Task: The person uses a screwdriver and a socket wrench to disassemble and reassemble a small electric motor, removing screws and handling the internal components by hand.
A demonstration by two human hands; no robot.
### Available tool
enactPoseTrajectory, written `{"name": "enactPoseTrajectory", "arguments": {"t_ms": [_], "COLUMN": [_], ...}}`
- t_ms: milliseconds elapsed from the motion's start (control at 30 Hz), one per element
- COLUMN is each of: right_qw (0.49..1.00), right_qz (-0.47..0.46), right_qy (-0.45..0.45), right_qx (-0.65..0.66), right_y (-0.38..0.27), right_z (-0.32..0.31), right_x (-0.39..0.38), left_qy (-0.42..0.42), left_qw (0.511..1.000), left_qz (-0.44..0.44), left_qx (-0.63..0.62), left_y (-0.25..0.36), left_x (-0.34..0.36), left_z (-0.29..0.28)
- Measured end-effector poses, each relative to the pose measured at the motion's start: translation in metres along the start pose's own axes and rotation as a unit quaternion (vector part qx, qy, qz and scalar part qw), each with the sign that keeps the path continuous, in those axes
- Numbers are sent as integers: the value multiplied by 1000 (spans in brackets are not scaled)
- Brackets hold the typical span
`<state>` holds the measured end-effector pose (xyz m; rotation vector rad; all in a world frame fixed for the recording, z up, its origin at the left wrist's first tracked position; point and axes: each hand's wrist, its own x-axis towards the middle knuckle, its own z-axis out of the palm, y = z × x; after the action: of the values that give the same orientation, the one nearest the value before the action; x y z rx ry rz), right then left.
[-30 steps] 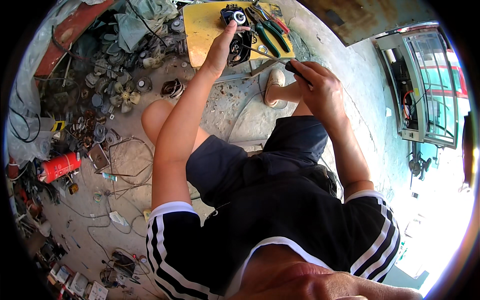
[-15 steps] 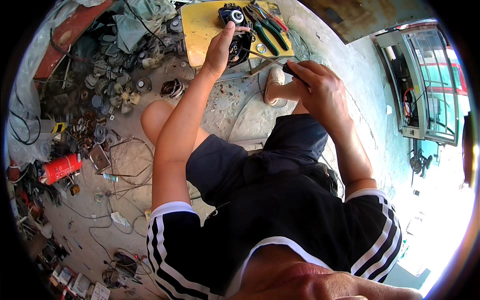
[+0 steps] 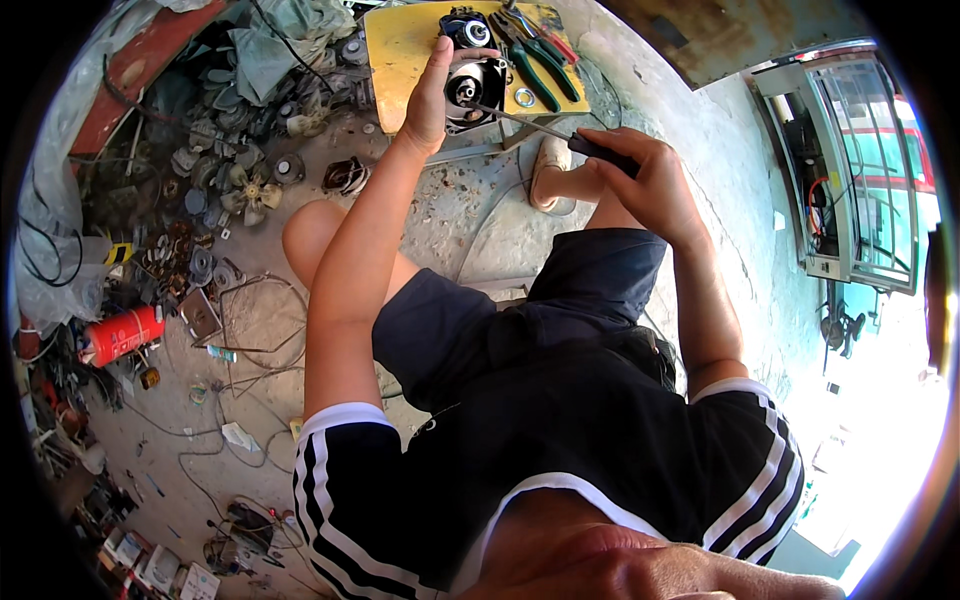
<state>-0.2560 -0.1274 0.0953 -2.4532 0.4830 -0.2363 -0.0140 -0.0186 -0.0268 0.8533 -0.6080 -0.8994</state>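
Left fingers [image 3: 478, 54] half-curled round edge of black, squarish, open-faced housing [image 3: 486, 88]; right fingers [image 3: 613, 141] wrapped round black-handled steel screwdriver [image 3: 588, 147], tip at housing's recess.

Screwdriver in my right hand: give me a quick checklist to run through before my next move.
1. Right hand gripping the screwdriver by its handle: ok.
2. Left hand holding the black housing: ok, at its left side.
3. Screwdriver tip seated: cannot tell; it points to the housing, but its contact is too small to see.
4. Housing supported by the yellow table: cannot tell; it is at the near edge.
5. Loose metal ring put away: not ok, it lies beside the green-handled pliers.
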Motion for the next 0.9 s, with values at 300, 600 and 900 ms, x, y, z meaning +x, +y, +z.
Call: {"name": "enactPoseTrajectory", "arguments": {"t_ms": [300,600,900], "right_qw": [983,940,976], "right_qz": [37,123,62], "right_qy": [-26,-28,-27], "right_qx": [178,316,208], "right_y": [28,26,34], "right_z": [22,43,22], "right_x": [0,-7,-17], "left_qy": [20,3,45], "left_qw": [993,987,989], "left_qz": [-19,-12,60], "left_qx": [-113,-160,-131], "left_y": [4,7,14], "left_x": [-1,-2,8], "left_z": [4,3,-32]}}
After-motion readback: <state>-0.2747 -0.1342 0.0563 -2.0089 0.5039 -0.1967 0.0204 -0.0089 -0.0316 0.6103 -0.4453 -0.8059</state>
